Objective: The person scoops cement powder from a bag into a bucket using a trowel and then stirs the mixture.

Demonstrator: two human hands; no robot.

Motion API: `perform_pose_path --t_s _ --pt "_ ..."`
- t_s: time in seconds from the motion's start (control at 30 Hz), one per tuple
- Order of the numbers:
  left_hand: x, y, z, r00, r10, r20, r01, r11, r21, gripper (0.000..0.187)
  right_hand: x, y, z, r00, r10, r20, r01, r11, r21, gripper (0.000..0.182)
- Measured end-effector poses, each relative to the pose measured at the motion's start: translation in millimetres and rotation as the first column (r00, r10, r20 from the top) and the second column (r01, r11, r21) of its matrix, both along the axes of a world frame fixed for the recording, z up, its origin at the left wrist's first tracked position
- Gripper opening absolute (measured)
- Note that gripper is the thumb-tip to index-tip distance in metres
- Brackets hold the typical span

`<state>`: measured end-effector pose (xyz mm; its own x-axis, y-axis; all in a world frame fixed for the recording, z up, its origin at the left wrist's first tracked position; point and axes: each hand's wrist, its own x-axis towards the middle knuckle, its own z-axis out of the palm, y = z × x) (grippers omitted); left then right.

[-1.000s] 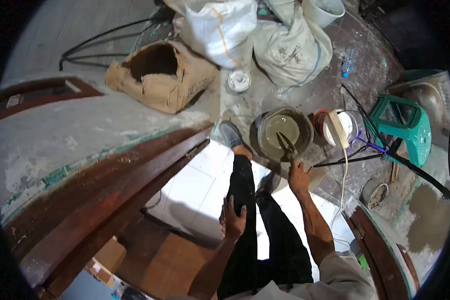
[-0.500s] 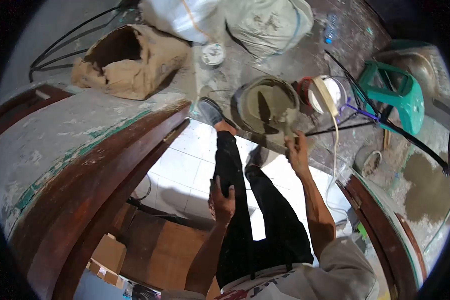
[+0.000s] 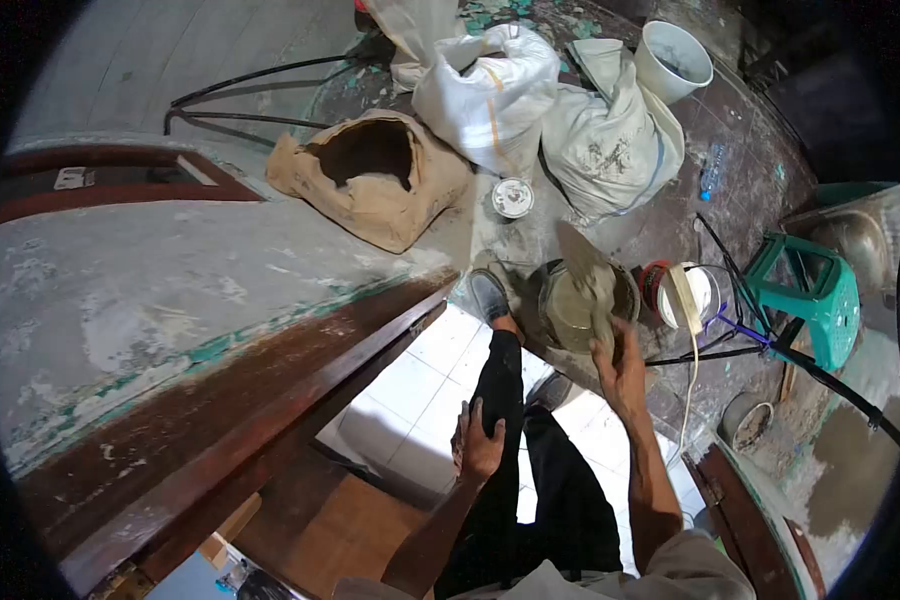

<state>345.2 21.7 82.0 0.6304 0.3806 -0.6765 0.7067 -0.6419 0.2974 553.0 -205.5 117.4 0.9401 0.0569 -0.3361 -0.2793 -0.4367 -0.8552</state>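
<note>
My right hand (image 3: pixel 622 375) is closed around the handle of a mortar-coated trowel (image 3: pixel 582 262). The trowel blade points up and away, over a round bucket (image 3: pixel 631 300) of wet grey mortar (image 3: pixel 570 308). On my trouser leg, near the knee, rests my left hand (image 3: pixel 481 450), with its fingers apart and nothing in it. Just right of the bucket stands a white tub (image 3: pixel 707 302) with a cream-coloured power strip (image 3: pixel 684 298) lying across its top.
An open brown paper sack (image 3: pixel 385 215) and white woven sacks (image 3: pixel 490 100) stand ahead. A lidded can (image 3: pixel 512 198) is near them. To the right are a green plastic stool (image 3: pixel 808 300) and black cables (image 3: pixel 840 380). A wooden frame (image 3: pixel 270 385) runs along the left.
The trowel has come up from inside the bucket, its blade now raised above the mortar. My view has turned toward the left. The left hand stays on the leg.
</note>
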Motion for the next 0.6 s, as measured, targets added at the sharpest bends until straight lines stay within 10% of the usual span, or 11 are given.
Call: perform_pose_path --t_s 0.27,0.43,0.5,0.6 --pt "42.5 26.7 16.2 1.0 0.014 -0.009 -0.014 1.0 -0.02 0.078 199.2 175.2 105.0 0.696 0.614 0.373 -0.361 0.748 -0.557 0.038" --pt "59.0 48.2 18.0 0.998 0.049 0.046 -0.049 0.999 0.001 0.08 274.0 304.0 73.2 0.603 0.758 0.248 -0.432 0.572 -0.698 0.026" --pt "73.4 57.6 29.7 0.997 0.08 0.02 -0.08 0.997 -0.017 0.08 294.2 342.2 60.2 0.491 0.871 -0.005 -0.59 0.328 -0.738 0.02" --pt "85.5 70.6 28.2 0.994 0.112 0.014 -0.111 0.992 -0.06 0.08 311.7 397.2 3.3 0.552 0.829 -0.087 -0.646 0.359 -0.673 0.024"
